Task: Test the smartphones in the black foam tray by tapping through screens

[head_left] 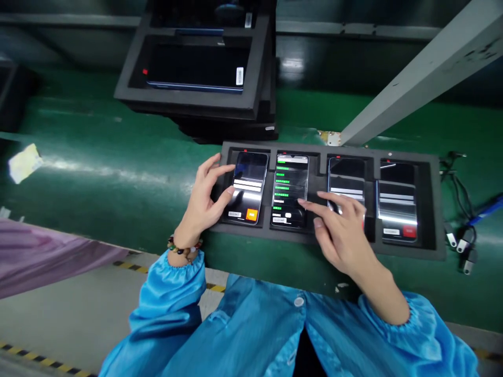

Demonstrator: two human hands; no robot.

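A black foam tray [436, 209] lies on the bench with smartphones set in its compartments. My left hand [206, 196] rests at the tray's left end, fingers apart, fingertips at the edge of the leftmost phone [247, 193], whose screen shows an orange button. My right hand [341, 230] has its index finger on the screen of the second phone [288, 178], which lists green-marked lines of text. It partly covers the third phone [346, 178]. On the far right, the fourth phone [396, 204] has a red button on its screen. Neither hand grips anything.
Stacked foam trays [188, 104] with more phones stand behind on the green bench [98, 173]. A grey metal post [408, 73] rises behind the tray. Cables with USB plugs [463, 243] lie at the right. Yellowish paper [25, 163] and pink cloth [51, 254] are at left.
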